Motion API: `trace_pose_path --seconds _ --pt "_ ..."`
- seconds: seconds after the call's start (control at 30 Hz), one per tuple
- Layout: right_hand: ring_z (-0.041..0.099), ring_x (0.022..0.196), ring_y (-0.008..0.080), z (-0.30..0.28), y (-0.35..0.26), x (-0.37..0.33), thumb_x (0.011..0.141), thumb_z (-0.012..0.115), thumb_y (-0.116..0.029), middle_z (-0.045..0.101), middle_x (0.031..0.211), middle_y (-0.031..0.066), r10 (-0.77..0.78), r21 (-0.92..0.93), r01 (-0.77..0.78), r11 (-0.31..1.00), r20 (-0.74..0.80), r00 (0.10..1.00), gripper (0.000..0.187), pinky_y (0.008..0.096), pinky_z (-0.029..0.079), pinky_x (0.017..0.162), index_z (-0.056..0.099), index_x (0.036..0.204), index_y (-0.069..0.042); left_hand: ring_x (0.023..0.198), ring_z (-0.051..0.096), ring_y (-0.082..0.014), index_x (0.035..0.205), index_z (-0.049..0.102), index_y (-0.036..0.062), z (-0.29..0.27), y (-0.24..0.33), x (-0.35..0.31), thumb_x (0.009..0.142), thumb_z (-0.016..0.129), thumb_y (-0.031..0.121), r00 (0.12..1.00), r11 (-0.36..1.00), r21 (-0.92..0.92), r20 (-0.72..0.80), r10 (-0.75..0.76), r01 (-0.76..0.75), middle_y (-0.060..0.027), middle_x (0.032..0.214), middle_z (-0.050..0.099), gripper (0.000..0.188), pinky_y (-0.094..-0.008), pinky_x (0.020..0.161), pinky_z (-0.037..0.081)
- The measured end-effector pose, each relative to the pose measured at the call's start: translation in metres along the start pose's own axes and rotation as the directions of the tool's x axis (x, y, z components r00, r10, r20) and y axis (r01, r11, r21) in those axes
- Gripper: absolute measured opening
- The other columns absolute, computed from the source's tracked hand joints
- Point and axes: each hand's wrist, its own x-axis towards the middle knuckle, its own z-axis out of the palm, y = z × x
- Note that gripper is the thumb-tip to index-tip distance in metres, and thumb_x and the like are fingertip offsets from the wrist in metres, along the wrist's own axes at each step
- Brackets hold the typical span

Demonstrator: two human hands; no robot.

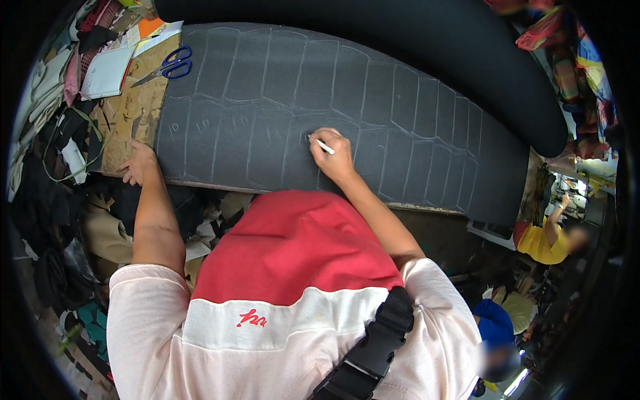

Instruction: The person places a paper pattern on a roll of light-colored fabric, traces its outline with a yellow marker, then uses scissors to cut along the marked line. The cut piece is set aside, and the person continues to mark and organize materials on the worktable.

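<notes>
Dark grey fabric lies spread across the worktable, covered with pale outlines of repeated panel shapes and handwritten marks inside some of them. My right hand is closed around a white marking pen, its tip at the fabric in a panel near the middle. At the table's near left edge my left hand rests with fingers apart on the worn brown board, holding nothing. Blue-handled scissors lie across the board and the fabric's left border.
A thick black fabric roll runs along the far side. Papers and a white notebook sit at far left. Scraps heap below the table's left edge. Two people, one in a yellow shirt, one in blue, are at right.
</notes>
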Motion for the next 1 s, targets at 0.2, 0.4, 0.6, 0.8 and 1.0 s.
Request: trace_pose_path --seconds 0.2,0.4,0.6,0.8,1.0 --pt "0.06 0.07 0.0092 -0.01 0.005 0.014 0.077 0.067 -0.011 0.067 0.076 0.0061 0.323 0.184 -0.352 0.918 0.172 0.931 0.014 0.0232 0.046 0.061 0.068 0.087 -0.001 0.123 0.037 -0.0435 0.145 0.014 0.0043 0.001 0.001 0.002 0.08 0.035 0.069 1.0 1.0 -0.01 0.002 -0.02 0.02 -0.0316 0.144 0.016 0.094 -0.0493 0.09 0.042" --pt "0.056 0.058 0.0085 -0.043 0.019 0.003 0.074 0.059 -0.007 0.064 0.066 0.0046 0.376 0.008 -0.376 0.927 -0.046 0.926 0.009 0.0248 0.044 0.053 0.065 0.074 0.0 0.122 0.037 -0.0437 0.145 0.016 0.0046 0.007 0.001 0.007 0.079 0.035 0.07 0.999 1.0 -0.001 -0.033 -0.028 0.028 -0.0316 0.144 0.017 0.094 -0.0495 0.089 0.043" --pt "0.06 0.058 0.0195 -0.047 0.028 -0.025 0.07 0.062 -0.01 0.063 0.067 0.0125 0.07 -0.045 -0.077 0.996 -0.144 0.987 0.01 0.0298 0.046 0.055 0.063 0.07 0.0 0.123 0.036 -0.0446 0.145 0.016 0.0042 0.009 0.0 0.007 0.08 0.034 0.07 0.999 1.0 -0.002 -0.023 -0.031 0.031 -0.0325 0.144 0.017 0.094 -0.0512 0.091 0.041" --pt "0.064 0.067 0.0213 -0.051 0.034 -0.035 0.072 0.058 -0.004 0.065 0.078 0.015 0.32 0.033 -0.318 0.947 -0.097 0.942 0.007 0.0301 0.049 0.061 0.061 0.072 0.003 0.126 0.031 -0.0468 0.145 0.014 0.003 0.003 0.0 0.002 0.079 0.035 0.072 1.0 0.998 -0.06 0.008 -0.008 0.009 -0.0336 0.144 0.014 0.097 -0.0533 0.094 0.039" --pt "0.064 0.067 0.022 -0.051 0.027 -0.031 0.073 0.06 -0.004 0.065 0.074 0.014 0.301 -0.049 -0.315 0.948 -0.192 0.934 0.008 0.0302 0.049 0.061 0.063 0.076 0.002 0.126 0.031 -0.0479 0.145 0.012 0.0019 0.001 -0.003 0.003 0.079 0.036 0.072 1.0 0.997 -0.072 0.021 0.006 -0.005 -0.0353 0.143 0.013 0.099 -0.0533 0.094 0.039"
